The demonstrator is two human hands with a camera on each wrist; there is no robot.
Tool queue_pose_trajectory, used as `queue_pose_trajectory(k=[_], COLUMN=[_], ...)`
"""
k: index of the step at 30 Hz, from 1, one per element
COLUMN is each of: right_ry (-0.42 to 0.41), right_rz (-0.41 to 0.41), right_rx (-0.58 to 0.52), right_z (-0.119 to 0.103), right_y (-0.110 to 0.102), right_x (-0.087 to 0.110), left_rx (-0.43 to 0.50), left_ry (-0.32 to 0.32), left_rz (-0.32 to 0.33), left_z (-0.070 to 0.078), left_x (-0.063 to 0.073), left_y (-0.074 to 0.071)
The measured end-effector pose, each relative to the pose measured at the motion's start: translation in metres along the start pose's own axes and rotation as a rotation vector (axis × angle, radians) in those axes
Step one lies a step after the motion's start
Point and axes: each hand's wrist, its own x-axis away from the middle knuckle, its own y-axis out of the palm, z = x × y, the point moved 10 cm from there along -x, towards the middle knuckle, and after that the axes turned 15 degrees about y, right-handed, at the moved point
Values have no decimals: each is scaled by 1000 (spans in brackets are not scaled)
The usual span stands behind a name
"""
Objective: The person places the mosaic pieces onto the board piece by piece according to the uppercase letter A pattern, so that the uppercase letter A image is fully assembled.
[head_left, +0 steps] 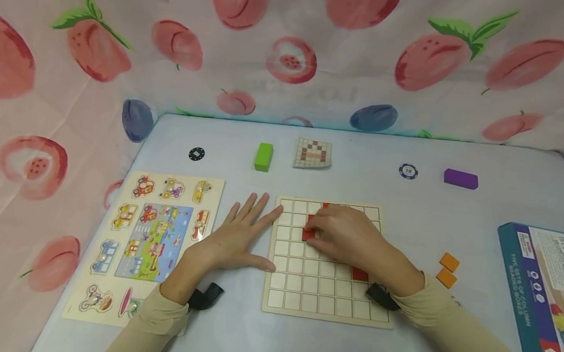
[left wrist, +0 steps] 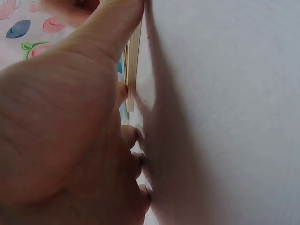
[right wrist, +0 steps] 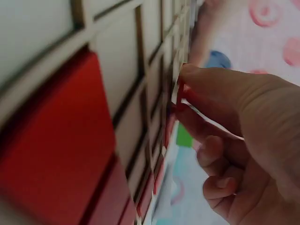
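Note:
A wooden grid board (head_left: pixel 297 310) with square cells lies flat before me. My right hand (head_left: pixel 349 235) is over it, pinching a red square tile (right wrist: pixel 180 93) between thumb and index finger, close over a cell left of the middle. Other red tiles (head_left: pixel 360 275) sit in cells on the right; the forearm and hand hide part of them. In the right wrist view, a seated red tile (right wrist: pixel 65 140) fills the near cell. My left hand (head_left: pixel 233 243) rests with spread fingers beside the board, thumb tip and index fingertip at its left edge.
A vehicle puzzle board (head_left: pixel 212 193) lies left, partly under the left forearm. Behind are a black chip (head_left: pixel 197 153), green block (head_left: pixel 263 157), pattern card (head_left: pixel 313 154), blue-white chip (head_left: pixel 408 171) and purple block (head_left: pixel 461 179). Two orange tiles (head_left: pixel 446 278) and a box (head_left: pixel 524 291) lie right.

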Motion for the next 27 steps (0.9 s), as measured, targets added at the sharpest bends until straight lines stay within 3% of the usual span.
queue_pose_trajectory(k=[8,14,18,24,27], right_ry=[-77,-152,-171,1,116], right_rz=[34,124,118,16,31], right_rx=[40,120,142,-17,-60], right_z=[-22,-31,-31,11,43], right_y=[10,8,6,-4,-15], right_x=[-15,-7,2,27,51], left_rx=[-6,-9,-14,1,3], left_ry=[-4,-12,-14,-15,-14], left_rz=[-10,-13,-14,-17,-11], left_z=[-1,-3,-3,-2,-2], left_x=[-1,-1,0,0,0], left_y=[1,1,1,1,1])
